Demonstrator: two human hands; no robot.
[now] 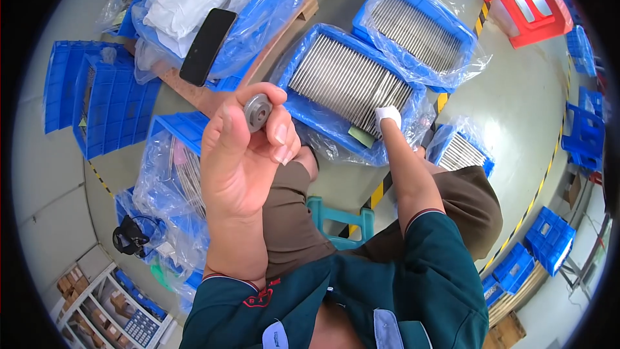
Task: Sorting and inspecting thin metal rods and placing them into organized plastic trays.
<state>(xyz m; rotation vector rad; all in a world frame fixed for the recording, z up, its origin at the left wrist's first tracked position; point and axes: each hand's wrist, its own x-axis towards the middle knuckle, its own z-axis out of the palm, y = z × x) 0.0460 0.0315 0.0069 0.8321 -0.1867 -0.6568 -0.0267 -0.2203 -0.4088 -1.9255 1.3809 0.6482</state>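
Note:
My left hand (242, 152) is raised, with the thumb and fingers closed on a small round grey metal ring (258, 112) with a stepped rim and a centre hole. Lower down, my right hand (387, 116), covered in white, rests at the right part of a blue crate (303, 111) lined with clear plastic. Thin metal rods (349, 77) lie side by side in this crate, and my hand is over their ends. Its fingers cannot be made out. A small greenish piece (361, 136) lies by the crate's near wall.
Another lined crate of rods (420, 32) stands behind, a smaller one (462, 153) at right. A phone-like black slab (208, 46) lies on a plastic-covered crate at left. Stacked blue crates (116, 103) stand far left. A red stool (526, 10) and teal stool (342, 242) are nearby.

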